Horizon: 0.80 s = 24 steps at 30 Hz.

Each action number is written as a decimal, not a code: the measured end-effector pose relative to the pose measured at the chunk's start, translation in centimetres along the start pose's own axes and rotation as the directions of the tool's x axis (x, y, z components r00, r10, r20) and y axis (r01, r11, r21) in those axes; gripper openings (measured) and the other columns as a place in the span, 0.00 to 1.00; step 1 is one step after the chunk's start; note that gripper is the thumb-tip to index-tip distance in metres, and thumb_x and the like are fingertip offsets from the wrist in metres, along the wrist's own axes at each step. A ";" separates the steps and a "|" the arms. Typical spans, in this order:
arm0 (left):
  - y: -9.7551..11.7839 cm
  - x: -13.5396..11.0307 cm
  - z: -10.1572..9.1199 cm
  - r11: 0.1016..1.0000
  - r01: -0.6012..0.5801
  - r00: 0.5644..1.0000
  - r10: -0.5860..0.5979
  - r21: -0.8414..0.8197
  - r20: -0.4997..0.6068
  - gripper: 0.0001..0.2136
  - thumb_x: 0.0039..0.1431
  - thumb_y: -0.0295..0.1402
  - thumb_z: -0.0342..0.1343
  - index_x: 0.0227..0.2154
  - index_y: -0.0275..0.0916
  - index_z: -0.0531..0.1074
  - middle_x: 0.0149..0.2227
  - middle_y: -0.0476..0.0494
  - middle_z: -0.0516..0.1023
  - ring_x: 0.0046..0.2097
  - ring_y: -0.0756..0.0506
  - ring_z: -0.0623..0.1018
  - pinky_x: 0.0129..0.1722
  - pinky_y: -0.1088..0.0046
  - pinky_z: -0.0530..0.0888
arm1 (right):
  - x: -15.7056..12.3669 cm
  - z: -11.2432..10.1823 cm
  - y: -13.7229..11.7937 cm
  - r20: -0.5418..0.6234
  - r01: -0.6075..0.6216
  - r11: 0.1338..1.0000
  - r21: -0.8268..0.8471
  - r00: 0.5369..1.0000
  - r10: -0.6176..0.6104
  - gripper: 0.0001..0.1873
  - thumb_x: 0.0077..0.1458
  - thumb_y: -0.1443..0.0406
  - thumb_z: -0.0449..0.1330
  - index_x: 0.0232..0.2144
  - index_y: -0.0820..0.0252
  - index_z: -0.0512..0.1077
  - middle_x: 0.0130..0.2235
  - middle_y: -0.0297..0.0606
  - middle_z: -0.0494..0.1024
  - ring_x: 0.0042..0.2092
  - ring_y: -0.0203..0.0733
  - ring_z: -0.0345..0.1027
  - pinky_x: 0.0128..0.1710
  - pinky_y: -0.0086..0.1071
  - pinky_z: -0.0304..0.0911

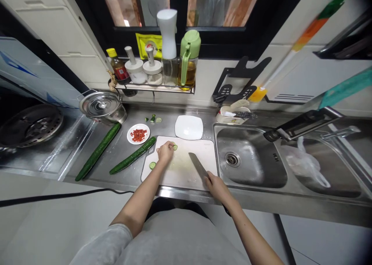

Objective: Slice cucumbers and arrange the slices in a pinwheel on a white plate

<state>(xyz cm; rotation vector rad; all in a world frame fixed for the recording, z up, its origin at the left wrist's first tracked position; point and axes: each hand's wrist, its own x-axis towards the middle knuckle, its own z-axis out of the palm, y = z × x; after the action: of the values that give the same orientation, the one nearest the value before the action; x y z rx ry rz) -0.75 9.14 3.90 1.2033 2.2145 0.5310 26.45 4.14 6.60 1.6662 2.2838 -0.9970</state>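
Observation:
My right hand [214, 185] is wrapped round the handle of a kitchen knife [198, 165], whose blade lies over the right part of the white cutting board [186, 178]. Over the board's upper left, my left hand [165, 152] is closed, with cucumber slices [174, 147] at its fingertips. Another cucumber piece [152, 165] rests near the board's left edge. One whole cucumber [133, 155] lies just left of the board, and a second cucumber [99, 150] is farther left. Behind the board is a white square plate [188, 127].
A small plate of chopped red pieces [138, 134] stands behind the nearer cucumber, with cucumber ends [152, 118] beside it. A lidded steel pot [103, 107] is at the back left. The sink [250, 160] borders the board's right. Bottles and jars fill a wall rack [157, 87].

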 end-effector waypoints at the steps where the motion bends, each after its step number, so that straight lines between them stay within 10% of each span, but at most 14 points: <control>1: -0.3 -0.2 -0.3 0.999 0.023 1.000 -0.023 -0.034 0.020 0.09 0.55 0.30 0.52 0.38 0.47 0.72 0.37 0.53 0.79 0.41 0.47 0.75 0.48 0.66 0.59 | 0.0 0.0 0.0 0.005 -0.001 1.000 -0.014 1.000 0.001 0.12 0.63 0.63 0.44 0.41 0.59 0.65 0.32 0.38 0.75 0.34 0.40 0.67 0.31 0.27 0.48; 24: -3.1 -4.8 -0.7 0.969 0.008 0.995 -0.032 0.245 0.096 0.12 0.55 0.31 0.48 0.35 0.51 0.77 0.40 0.48 0.80 0.47 0.41 0.73 0.45 0.61 0.57 | -0.7 0.4 -6.9 0.186 0.116 0.926 -0.359 0.981 -0.050 0.14 0.65 0.63 0.41 0.43 0.58 0.64 0.34 0.43 0.77 0.37 0.44 0.72 0.30 0.30 0.50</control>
<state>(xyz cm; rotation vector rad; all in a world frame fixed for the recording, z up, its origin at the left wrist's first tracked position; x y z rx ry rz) -1.01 3.42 3.99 1.2987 2.2517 0.1871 20.43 2.24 9.52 1.2882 2.2666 -0.6432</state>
